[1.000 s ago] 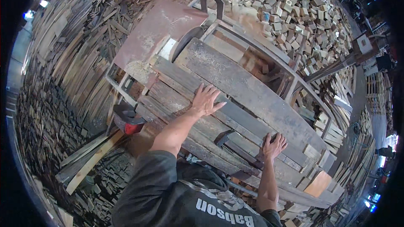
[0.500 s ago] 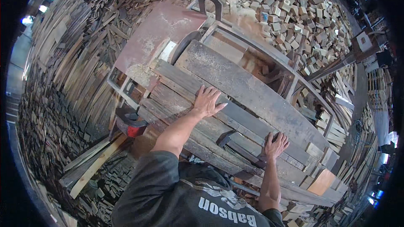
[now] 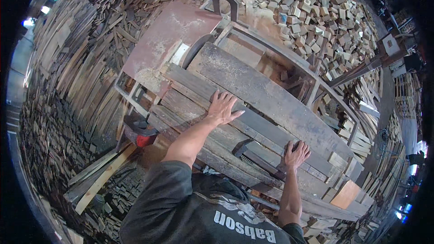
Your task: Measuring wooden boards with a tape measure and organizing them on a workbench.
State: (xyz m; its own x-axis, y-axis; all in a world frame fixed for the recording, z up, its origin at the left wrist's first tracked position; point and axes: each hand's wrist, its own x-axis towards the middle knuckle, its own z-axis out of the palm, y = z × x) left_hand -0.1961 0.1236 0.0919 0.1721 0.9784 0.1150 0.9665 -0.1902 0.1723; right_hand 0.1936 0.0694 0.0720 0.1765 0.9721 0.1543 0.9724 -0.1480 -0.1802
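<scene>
A long dark grey plank (image 3: 266,125) lies slantwise on a worn wooden saw table, its far end close to a large round saw blade (image 3: 199,49). My left hand (image 3: 222,109) rests flat on the plank about midway, fingers spread and thumb out to the right. Nearer the plank's right end is my right hand (image 3: 296,155), its fingers apart and slightly bent over the surface. A small dark patch shows between its fingers; I cannot tell whether it is a thing or a shadow. Beside the plank runs a wide sawdust-covered board (image 3: 275,95).
A reddish sheet (image 3: 167,36) with sawdust covers the table's far left. A dark arched bracket (image 3: 226,5) stands at the far end. Between my arms lies a dark metal piece (image 3: 255,153). Cut wood blocks (image 3: 312,18) are heaped behind, and offcut strips (image 3: 77,63) on the left.
</scene>
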